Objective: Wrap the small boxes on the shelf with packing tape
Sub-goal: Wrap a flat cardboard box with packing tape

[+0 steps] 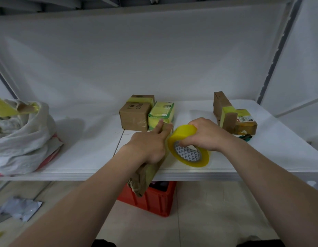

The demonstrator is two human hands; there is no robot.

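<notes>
Forearms reach in from below to the front edge of the shelf (pixel 83 157). At that edge the left hand (pixel 149 145) holds a crumpled brown box (pixel 145 177), half on the shelf and half hanging over it. Its grip is closed round the box, with the index finger laid straight along the top. Yellowish tape seems to cover the box's near face already. Just beside it the right hand (pixel 206 134) clasps the yellow packing tape roll (pixel 188 148), thumb in the core and fingers over the rim. I cannot tell whether a strip runs from the roll to the box.

Behind them stand a plain carton (pixel 134 114), a carton with a yellow band (pixel 142 99) and a green box (pixel 161 111) that looks fully wrapped. To the right, an upright carton (pixel 221 106) and a labelled parcel (pixel 245 122) each show tape, with a small cutter (pixel 245 137) beside them. By my reading the job is midway: several boxes are banded, the plain carton looks untouched, and the held box is unfinished.

A white bag (pixel 20 136) sits far left and a red crate (pixel 154 198) stands below.
</notes>
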